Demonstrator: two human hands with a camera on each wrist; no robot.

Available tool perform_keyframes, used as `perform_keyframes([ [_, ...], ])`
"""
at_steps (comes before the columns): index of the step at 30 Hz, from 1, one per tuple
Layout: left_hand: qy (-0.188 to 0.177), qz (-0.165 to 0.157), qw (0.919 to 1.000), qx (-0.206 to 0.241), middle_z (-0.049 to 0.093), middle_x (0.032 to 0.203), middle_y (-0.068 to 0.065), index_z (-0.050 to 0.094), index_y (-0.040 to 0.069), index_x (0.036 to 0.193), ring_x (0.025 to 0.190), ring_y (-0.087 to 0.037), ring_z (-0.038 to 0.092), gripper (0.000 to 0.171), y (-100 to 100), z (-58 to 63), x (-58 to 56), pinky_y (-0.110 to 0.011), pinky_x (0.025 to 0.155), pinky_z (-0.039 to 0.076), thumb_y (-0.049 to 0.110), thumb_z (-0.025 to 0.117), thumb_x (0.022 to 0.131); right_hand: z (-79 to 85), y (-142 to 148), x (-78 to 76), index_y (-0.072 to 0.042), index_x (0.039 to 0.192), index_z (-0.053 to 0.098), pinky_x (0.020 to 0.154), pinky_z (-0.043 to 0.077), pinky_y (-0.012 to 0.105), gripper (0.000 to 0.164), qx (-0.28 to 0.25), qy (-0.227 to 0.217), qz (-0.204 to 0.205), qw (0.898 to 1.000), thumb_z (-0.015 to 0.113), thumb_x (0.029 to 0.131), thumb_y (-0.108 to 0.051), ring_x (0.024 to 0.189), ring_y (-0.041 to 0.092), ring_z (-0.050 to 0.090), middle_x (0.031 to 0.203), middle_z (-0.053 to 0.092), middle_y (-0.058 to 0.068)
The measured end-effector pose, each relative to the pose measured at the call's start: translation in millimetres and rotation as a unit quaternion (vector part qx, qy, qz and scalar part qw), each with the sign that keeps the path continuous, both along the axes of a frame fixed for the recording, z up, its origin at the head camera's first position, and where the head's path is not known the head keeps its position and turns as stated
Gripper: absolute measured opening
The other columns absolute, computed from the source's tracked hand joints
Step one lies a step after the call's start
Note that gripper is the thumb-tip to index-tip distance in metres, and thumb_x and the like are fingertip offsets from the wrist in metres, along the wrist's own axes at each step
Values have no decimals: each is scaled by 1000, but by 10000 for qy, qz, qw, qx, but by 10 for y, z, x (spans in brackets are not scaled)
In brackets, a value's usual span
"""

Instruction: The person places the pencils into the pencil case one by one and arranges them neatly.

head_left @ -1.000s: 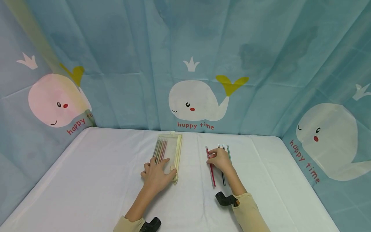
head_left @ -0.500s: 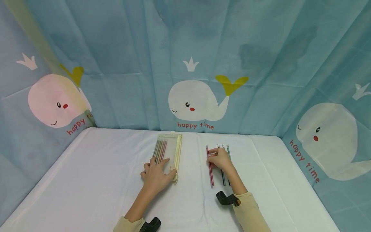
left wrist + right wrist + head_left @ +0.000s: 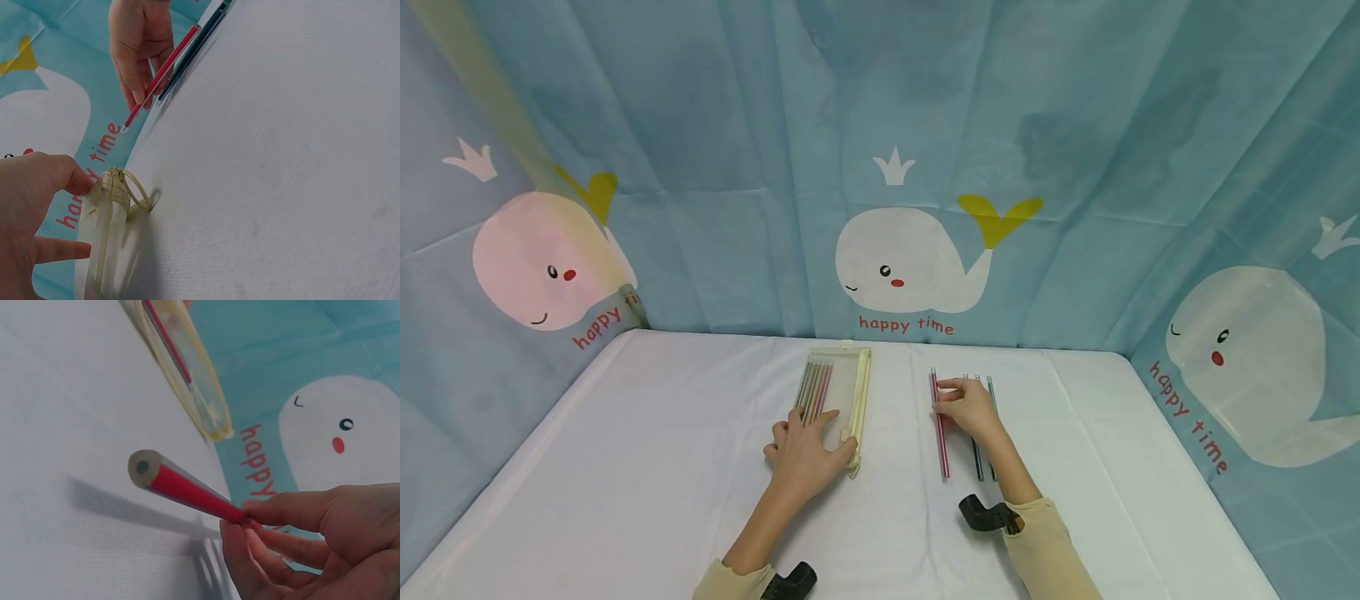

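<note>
My left hand (image 3: 808,458) rests with spread fingers on a see-through pencil case (image 3: 864,383) with a pale yellow zipper edge. Several pencils (image 3: 817,379) lie inside the case. In the left wrist view, a finger touches the zipper end (image 3: 115,187), which has a small cord loop. My right hand (image 3: 972,410) pinches a red pencil (image 3: 942,454) between thumb and fingers. Seen from the right wrist, that pencil (image 3: 194,492) is tilted above the cloth, its unsharpened end toward the camera. Dark and green pencils (image 3: 977,465) lie beside and partly under the right hand.
A white cloth (image 3: 625,467) covers the table. Blue curtains (image 3: 722,250) printed with whales stand behind it and at both sides. Black wrist mounts (image 3: 985,513) sit at the sleeves.
The red pencil has shifted slightly away from me and to the left, and now stands straighter in the right hand. The left hand and the case have stayed put.
</note>
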State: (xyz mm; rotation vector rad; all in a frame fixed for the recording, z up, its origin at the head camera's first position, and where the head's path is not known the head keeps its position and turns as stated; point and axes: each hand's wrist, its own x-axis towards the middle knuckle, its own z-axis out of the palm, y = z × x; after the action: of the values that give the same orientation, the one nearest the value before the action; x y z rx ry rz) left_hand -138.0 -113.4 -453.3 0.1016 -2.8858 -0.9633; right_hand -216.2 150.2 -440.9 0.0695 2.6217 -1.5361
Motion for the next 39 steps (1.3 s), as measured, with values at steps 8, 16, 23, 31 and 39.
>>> perform_keyframes([
  [8,8,-1,10000,1,37,155,-38,69,13,139,133,-62,36,59,-5,-7,-4,-72,89,33,43,69,88,23,-28,4,7,137,65,65,61,31,44,-292,80,-63,9995,74,93,1,71,15,70,105,70,20],
  [16,2,-9,10000,18,37,156,-38,69,12,139,132,-62,36,59,-7,-9,-5,-73,89,32,43,69,88,13,-40,-7,6,138,64,68,63,34,45,-499,136,-38,9987,73,94,2,72,18,73,108,70,22],
  [23,-1,-13,10000,39,36,156,-39,69,12,139,132,-62,35,60,-4,-4,-6,-73,89,32,43,69,88,22,-65,6,6,138,65,68,63,34,46,-575,169,-40,9982,73,93,1,70,18,73,106,70,21],
  [31,19,-9,10000,33,37,155,-39,69,12,139,132,-61,35,60,-7,-13,-8,-72,89,32,44,69,88,36,-132,23,6,137,65,70,63,35,44,-535,154,38,9984,73,94,2,76,21,75,108,70,22],
  [39,14,-14,10000,57,37,155,-38,69,12,139,132,-61,35,60,-8,-17,-7,-72,89,32,44,69,88,71,-209,50,5,135,67,69,63,33,42,-462,109,40,9989,75,93,2,76,18,73,106,71,20],
])
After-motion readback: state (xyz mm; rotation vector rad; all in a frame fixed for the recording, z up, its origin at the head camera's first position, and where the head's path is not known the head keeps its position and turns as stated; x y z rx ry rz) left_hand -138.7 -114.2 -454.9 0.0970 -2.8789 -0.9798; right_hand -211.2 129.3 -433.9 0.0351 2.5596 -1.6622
